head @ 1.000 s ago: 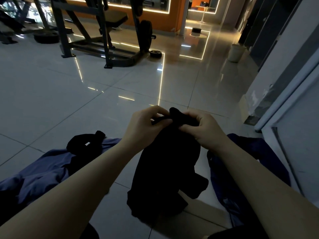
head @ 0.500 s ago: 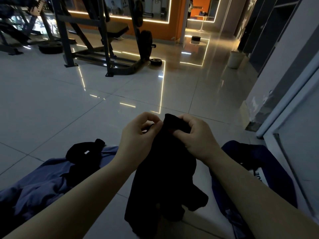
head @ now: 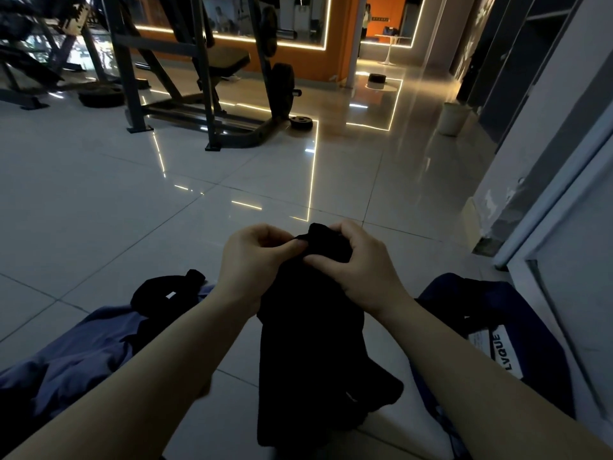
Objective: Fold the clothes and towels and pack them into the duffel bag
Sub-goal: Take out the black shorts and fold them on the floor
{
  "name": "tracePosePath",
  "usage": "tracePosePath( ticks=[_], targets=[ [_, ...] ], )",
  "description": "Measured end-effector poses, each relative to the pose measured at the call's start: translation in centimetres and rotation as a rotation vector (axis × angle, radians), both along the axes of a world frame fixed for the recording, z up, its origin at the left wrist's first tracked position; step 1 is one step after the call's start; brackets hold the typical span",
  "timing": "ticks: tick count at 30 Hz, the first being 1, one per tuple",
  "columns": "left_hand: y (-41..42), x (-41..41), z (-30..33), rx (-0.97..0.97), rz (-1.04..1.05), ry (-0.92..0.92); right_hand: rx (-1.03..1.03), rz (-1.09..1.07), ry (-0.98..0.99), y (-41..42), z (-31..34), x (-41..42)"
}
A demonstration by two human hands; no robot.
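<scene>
A black garment (head: 311, 346) hangs down in front of me above the tiled floor. My left hand (head: 252, 263) pinches its top edge from the left, and my right hand (head: 355, 270) grips the same top edge from the right, fingers curled over the cloth. On the floor at the right lies the dark blue duffel bag (head: 517, 327), open, with a white label showing. A blue-purple garment (head: 73, 356) lies crumpled on the floor at the left, with another black piece (head: 162, 293) on top of it.
A weight bench and rack (head: 205, 81) stand on the floor ahead, with a small weight plate (head: 301, 122) beside them. A pale bin (head: 454, 117) stands by the right wall. A door frame (head: 564, 200) runs close on my right.
The view has tilted up and shows more of the room. Both hands stay on the garment's top edge, working it slightly; the bag's white label has come into sight.
</scene>
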State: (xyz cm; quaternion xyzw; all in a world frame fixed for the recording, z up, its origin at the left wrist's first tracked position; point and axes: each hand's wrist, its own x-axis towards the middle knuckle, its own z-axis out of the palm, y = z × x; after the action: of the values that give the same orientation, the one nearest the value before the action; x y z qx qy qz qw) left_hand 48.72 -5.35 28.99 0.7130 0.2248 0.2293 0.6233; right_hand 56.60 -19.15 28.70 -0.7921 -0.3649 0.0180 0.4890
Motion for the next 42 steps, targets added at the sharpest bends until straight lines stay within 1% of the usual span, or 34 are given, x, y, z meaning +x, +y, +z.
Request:
tracePosePath(
  ticks=[2,4,5,7,9,13,18,23,26,28,32,35,38,40,42],
  targets=[
    [0.4,-0.1,0.1,-0.058,-0.014,0.004,-0.013,0.061,0.109,-0.6,0.2,0.3],
    [1.1,-0.2,0.2,-0.095,-0.031,0.002,-0.019,0.071,0.155,-1.3,0.3,0.8],
    [1.4,-0.3,0.2,-0.097,-0.039,0.000,-0.014,0.052,0.126,-1.7,0.2,1.1],
    [1.8,-0.4,0.2,-0.104,-0.071,-0.012,-0.018,0.000,0.001,-2.1,0.0,1.6],
    [1.9,-0.5,0.3,-0.095,-0.102,-0.026,-0.037,0.002,-0.065,-2.2,-0.2,1.9],
    [1.1,-0.6,0.6,-0.003,-0.156,-0.032,-0.067,0.053,-0.093,-1.5,-0.7,1.5],
    [0.7,-0.5,0.6,0.123,-0.197,-0.012,0.010,0.058,-0.040,-0.7,-0.4,1.2],
    [1.0,-0.5,0.2,0.348,-0.217,0.023,0.033,0.115,-0.029,-0.9,0.1,1.6],
    [0.5,-0.5,-0.1,0.382,-0.256,0.031,0.041,0.137,-0.032,-0.5,-0.1,1.4],
    [0.1,-0.4,-0.1,0.359,-0.268,-0.004,0.062,0.128,-0.044,-0.1,-0.3,1.0],
    [0.1,-0.7,0.2,0.160,-0.265,-0.066,0.106,0.036,0.037,0.1,-0.4,1.0],
    [0.0,-0.8,0.3,0.083,-0.274,-0.108,0.065,-0.024,0.049,-0.1,0.1,1.0],
    [0.1,-0.8,0.4,0.002,-0.220,-0.119,-0.033,0.102,0.069,-0.9,0.6,1.2],
    [0.2,-0.8,0.5,-0.044,-0.194,-0.117,-0.058,0.197,0.098,-1.5,0.8,1.3],
    [0.1,-0.8,0.5,-0.055,-0.195,-0.124,-0.039,0.180,0.090,-1.7,0.8,1.2]
  ],
)
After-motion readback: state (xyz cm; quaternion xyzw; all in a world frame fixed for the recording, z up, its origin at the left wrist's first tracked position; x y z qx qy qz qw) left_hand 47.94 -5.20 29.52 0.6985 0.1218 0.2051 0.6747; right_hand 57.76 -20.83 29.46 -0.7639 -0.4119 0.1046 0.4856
